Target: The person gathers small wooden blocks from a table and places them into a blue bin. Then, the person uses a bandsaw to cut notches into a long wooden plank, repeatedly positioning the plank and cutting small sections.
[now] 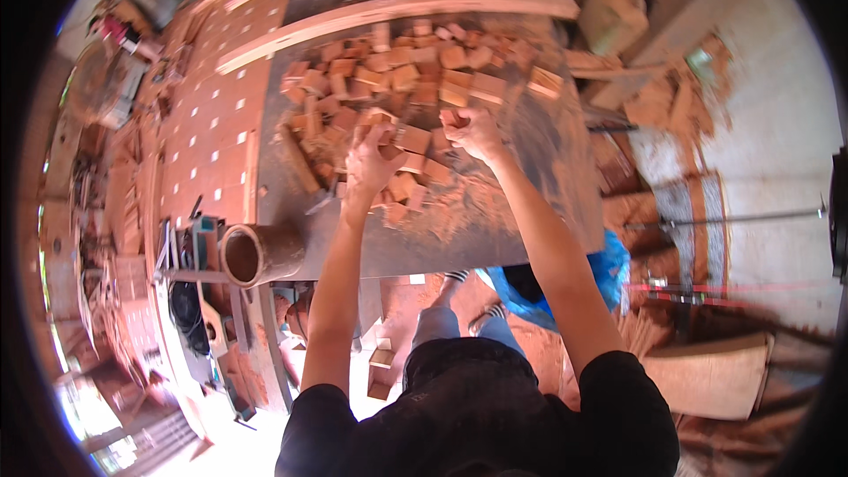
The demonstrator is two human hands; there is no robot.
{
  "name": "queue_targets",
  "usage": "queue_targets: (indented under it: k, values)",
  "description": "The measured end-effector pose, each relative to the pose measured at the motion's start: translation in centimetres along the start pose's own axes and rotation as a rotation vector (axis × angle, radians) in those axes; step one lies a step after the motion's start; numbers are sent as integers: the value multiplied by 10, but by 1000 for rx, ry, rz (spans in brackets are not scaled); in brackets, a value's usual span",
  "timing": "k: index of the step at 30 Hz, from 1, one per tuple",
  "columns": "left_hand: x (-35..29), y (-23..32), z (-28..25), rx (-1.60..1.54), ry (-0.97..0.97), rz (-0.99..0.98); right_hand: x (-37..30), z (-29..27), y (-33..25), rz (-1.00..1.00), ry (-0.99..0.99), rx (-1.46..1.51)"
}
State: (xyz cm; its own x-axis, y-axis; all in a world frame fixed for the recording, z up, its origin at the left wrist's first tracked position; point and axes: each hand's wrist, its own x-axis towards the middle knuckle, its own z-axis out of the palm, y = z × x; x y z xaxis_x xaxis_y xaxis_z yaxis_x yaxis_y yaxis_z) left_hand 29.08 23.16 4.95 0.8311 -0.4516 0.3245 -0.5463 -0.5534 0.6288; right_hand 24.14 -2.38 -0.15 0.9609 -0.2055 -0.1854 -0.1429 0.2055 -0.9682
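A black short-sleeved shirt [473, 411], blue trousers [435, 324] and striped footwear [457, 276] are worn

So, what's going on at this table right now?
A person is handling small reddish-brown wooden blocks heaped on a dark, dusty tabletop. The right hand appears to pinch one block; the left hand is at another, its grip too blurred to tell. A long, pale wooden beam lies beyond the heap.

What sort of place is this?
Probably a woodworking shop: wooden blocks lie heaped on a dark table, what looks like sawdust is scattered beside them, and a long plank lies beyond.
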Motion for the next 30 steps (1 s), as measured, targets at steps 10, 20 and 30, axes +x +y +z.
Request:
queue_targets:
  k: [10, 20, 30]
  values:
    - [-145, 221, 120, -452, -881, 372, -328, -156, -73, 336, 147, -559]
    - [-176, 220, 150, -175, -920, 321, -385, -177, -11, 398, 430, -754]
    - [-97, 38, 31, 347, -163, -375, -137, -13, -44, -199, -20, -1197]
